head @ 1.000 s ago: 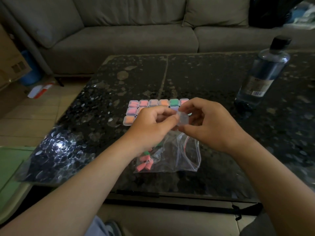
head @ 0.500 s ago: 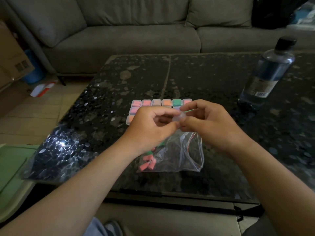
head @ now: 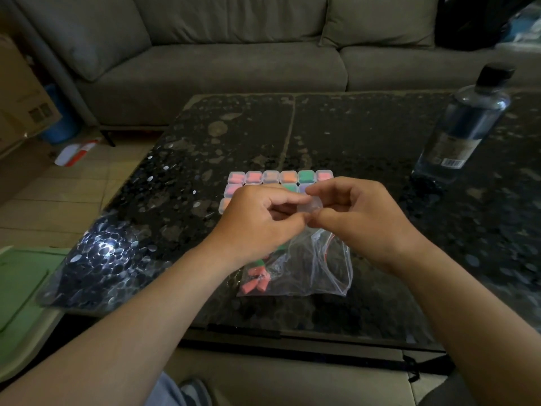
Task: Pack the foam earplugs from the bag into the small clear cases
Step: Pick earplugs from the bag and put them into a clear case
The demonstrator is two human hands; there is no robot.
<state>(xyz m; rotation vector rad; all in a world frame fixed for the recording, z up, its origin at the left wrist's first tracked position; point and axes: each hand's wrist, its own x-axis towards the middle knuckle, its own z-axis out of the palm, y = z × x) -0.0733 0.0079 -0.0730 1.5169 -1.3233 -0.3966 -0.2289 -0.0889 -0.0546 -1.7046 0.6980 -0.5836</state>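
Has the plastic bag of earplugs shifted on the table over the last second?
No. The bag lies where it was, just on the near side of the rows of filled cases, earplugs at its left end; only the camera has drifted.

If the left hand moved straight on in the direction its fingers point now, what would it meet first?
The left hand would meet the small clear case at once, since its fingertips seem to pinch it. Just beyond is the right hand, pinching the same case.
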